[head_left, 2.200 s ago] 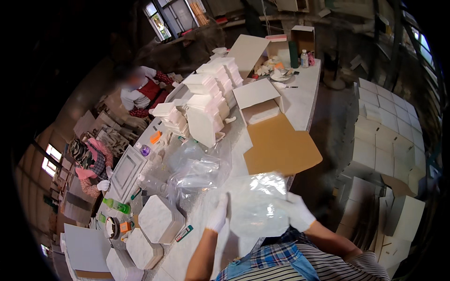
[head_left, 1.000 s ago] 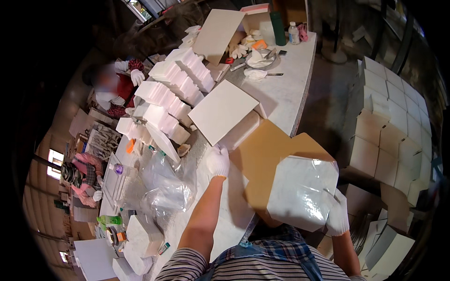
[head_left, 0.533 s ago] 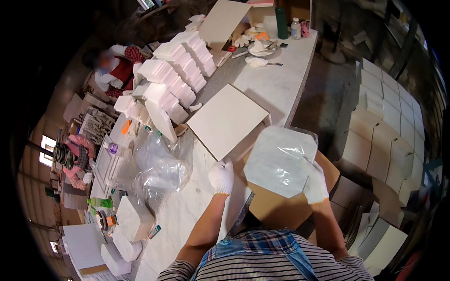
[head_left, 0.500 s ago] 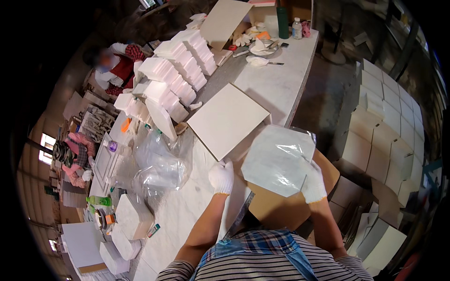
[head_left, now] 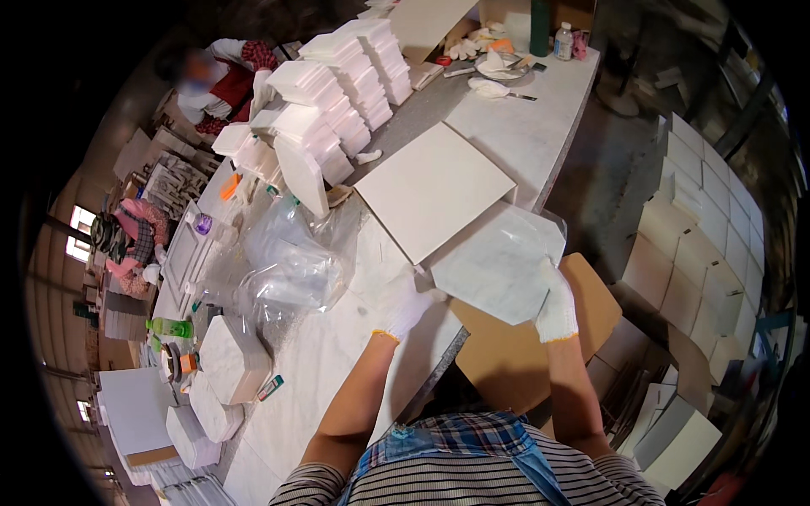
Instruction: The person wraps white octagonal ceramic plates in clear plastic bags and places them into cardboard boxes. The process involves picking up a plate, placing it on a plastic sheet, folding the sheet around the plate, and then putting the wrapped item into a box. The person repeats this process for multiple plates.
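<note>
Workshop clutter runs along a long pale bench (head_left: 540,126) that stretches away from the person, with stacks of white boxes (head_left: 342,76) at its far left side and loose clear plastic bags (head_left: 287,261) bunched near the middle left. A flat white board (head_left: 430,190) lies on the bench just beyond the hands.

Both hands wear white knit gloves. The right hand (head_left: 557,304) is closed on the near right edge of a bagged slab (head_left: 502,266), a pale, roughly octagonal piece wrapped in clear plastic. The left hand (head_left: 409,308) sits at the slab's near left corner; its fingers seem curled against that edge, though the glove and plastic blur together there, so the grip itself is hard to confirm.

The slab is held tilted, above the bench's right edge and partly over an open brown cardboard box (head_left: 523,346) that lies below and nearer to the person. So the box is down and toward the body from the slab, under the right hand more than the left.

Another person (head_left: 215,72) sits at the far left.
</note>
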`<control>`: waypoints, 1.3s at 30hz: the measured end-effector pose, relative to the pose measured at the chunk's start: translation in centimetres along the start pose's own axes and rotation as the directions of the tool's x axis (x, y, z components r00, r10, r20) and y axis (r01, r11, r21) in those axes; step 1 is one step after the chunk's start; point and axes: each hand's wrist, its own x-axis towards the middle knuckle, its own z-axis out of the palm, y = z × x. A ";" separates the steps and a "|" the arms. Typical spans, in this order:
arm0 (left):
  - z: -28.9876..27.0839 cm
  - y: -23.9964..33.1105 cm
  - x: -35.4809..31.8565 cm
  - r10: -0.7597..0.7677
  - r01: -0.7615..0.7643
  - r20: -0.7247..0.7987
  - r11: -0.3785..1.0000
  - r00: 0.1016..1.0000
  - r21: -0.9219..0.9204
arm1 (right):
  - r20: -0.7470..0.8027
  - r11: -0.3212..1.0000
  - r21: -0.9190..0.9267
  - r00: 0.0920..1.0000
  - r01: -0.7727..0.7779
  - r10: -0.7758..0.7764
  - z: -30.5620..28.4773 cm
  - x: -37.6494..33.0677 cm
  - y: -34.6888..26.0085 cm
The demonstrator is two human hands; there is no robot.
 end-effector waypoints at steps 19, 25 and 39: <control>1.8 -1.3 1.9 0.023 -0.024 -0.050 0.999 0.998 -0.025 | -0.080 0.987 0.138 0.995 0.078 -0.068 2.4 3.2 7.4; 4.1 -4.8 3.1 0.114 -0.121 -0.156 0.992 0.981 -0.035 | -0.007 0.981 0.110 0.987 0.161 -0.161 3.1 1.2 7.5; 5.4 -6.9 3.9 0.081 -0.097 -0.089 0.976 0.993 -0.196 | -0.029 0.959 -0.282 0.999 0.036 -0.046 9.2 8.5 9.5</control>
